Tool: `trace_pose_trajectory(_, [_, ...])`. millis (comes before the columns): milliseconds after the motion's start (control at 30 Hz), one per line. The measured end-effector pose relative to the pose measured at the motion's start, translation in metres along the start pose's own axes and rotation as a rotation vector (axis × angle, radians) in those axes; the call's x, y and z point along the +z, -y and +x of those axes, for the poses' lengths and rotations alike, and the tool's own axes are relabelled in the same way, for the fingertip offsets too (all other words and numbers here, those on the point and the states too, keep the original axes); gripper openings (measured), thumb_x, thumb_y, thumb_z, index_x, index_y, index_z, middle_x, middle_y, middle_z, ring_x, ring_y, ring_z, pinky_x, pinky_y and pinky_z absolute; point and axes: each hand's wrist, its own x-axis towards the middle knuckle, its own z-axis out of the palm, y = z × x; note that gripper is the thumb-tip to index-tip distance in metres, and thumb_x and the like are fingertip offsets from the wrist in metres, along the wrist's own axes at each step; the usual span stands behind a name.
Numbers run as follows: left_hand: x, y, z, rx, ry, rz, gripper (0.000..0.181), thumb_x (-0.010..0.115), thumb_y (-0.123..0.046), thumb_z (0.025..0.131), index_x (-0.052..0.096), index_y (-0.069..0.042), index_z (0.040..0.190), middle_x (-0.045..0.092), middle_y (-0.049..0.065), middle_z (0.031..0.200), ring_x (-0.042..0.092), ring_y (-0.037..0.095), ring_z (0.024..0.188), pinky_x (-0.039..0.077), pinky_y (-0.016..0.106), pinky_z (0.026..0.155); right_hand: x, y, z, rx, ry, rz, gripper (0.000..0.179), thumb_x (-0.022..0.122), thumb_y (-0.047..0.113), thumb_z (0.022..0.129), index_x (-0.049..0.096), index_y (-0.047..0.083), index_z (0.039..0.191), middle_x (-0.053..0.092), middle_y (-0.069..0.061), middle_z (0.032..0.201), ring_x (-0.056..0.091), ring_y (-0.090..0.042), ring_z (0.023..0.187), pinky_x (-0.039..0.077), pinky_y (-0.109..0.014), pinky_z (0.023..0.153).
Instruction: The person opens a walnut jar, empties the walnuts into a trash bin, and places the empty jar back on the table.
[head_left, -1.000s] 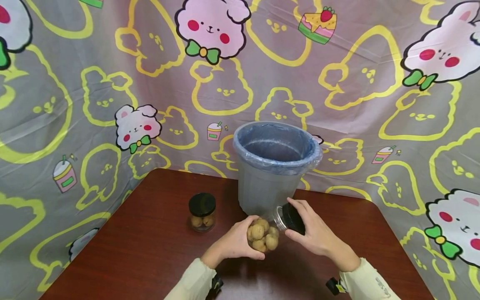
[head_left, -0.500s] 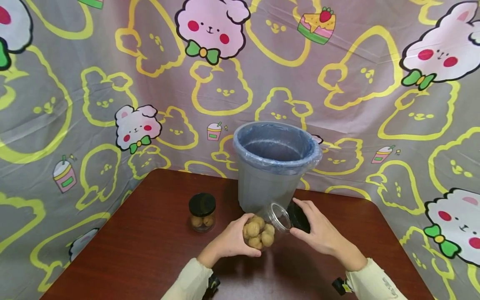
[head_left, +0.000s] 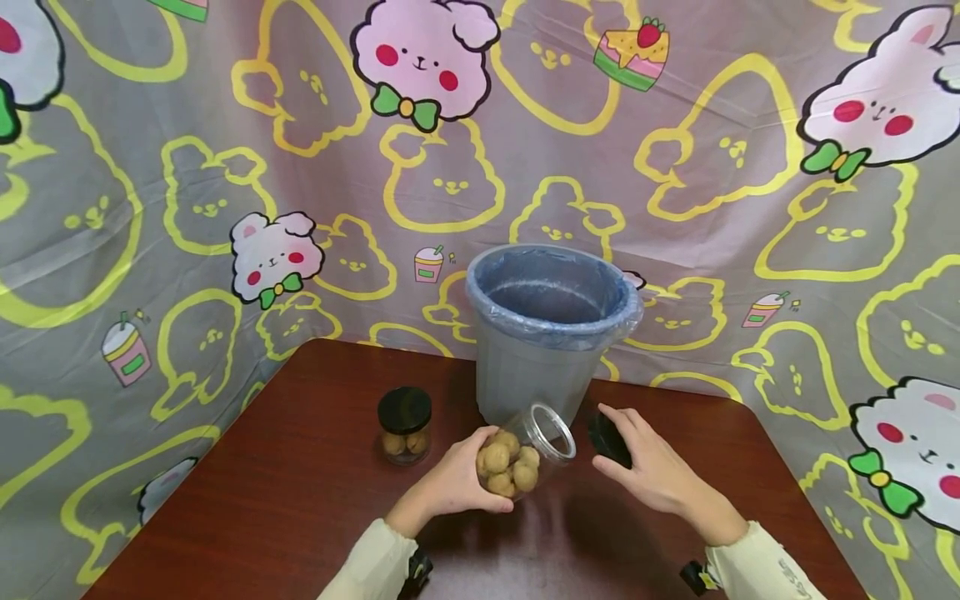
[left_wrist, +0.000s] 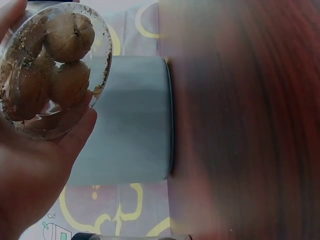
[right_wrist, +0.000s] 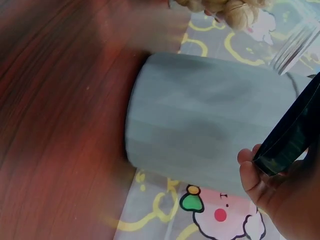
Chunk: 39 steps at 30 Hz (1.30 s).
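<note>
My left hand (head_left: 459, 479) grips a clear jar (head_left: 551, 437) near its base and holds it tilted, its uncovered mouth leaning up to the right. Several walnuts (head_left: 504, 463) lie in the bottom of this jar; the left wrist view shows walnuts (left_wrist: 67, 37) through the base, with small brown crumbs. Off to the right, my right hand (head_left: 656, 467) holds a black lid (head_left: 609, 440) by its edge, apart from the jar mouth. In the right wrist view the fingers curl round the rim of the lid (right_wrist: 290, 135).
A second jar with a black lid (head_left: 405, 408) and walnuts inside stands on the brown table (head_left: 300, 467) to the left. Behind the hands is a grey bin (head_left: 525, 375) lined with a blue plastic bag (head_left: 555, 329). A patterned curtain (head_left: 337, 183) surrounds the table.
The lid has come off the jar mouth and moved right with my right hand. My left hand has shifted the jar slightly left, so a gap shows between them.
</note>
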Motion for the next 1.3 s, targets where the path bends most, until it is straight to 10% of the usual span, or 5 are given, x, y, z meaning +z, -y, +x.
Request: trace_pose_trajectory(1300, [-0.006,0.011,-0.01,-0.022,-0.024,-0.007,0.093,0.083,-0.037,0.049,0.035,-0.017,0.127,0.051,-0.006,0.109,0.051,0.008,0.092,0.042,0.027,0.077,0.032,-0.072,-0.022,0.198,0.027,-0.198,0.077,0.048,0.061,0.078,0.042,0.002,0.127,0.046,-0.018,0.106,0.039,-0.034,0.099,0.036,-0.046,0.078])
